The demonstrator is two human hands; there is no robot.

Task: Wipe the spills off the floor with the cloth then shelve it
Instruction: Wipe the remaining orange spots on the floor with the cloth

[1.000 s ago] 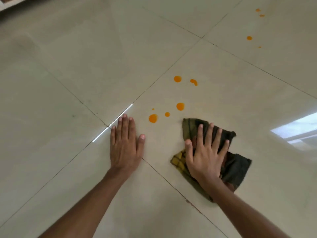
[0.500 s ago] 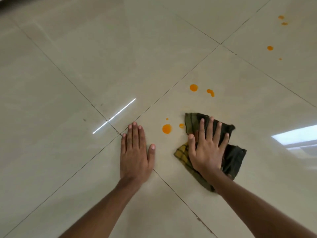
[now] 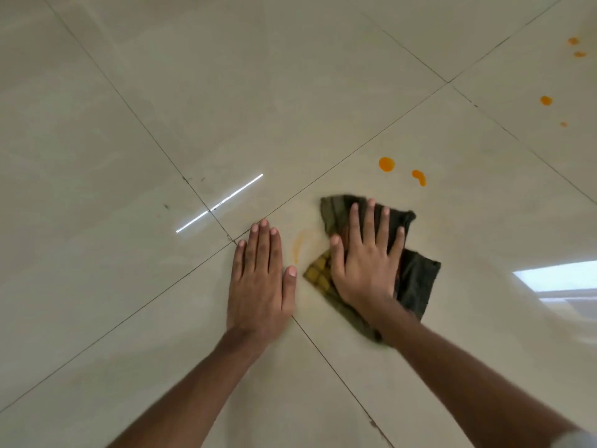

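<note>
Pressing flat with fingers spread, not curled into a grasp, on the dark checked cloth (image 3: pixel 416 279) with the right hand (image 3: pixel 366 265); bracing open-palmed on the bare floor (image 3: pixel 129 286) with the left hand (image 3: pixel 260 282). Swept leftward over the last second, swallowing the near drops and leaving only a faint orange smear (image 3: pixel 298 245) beside the cloth. Still waiting ahead: two orange drops (image 3: pixel 386 164) just beyond the cloth, and a far cluster (image 3: pixel 546 100) well apart at the upper right. Wiping partly done, shelving far off. No brand, label or writing readable anywhere.
</note>
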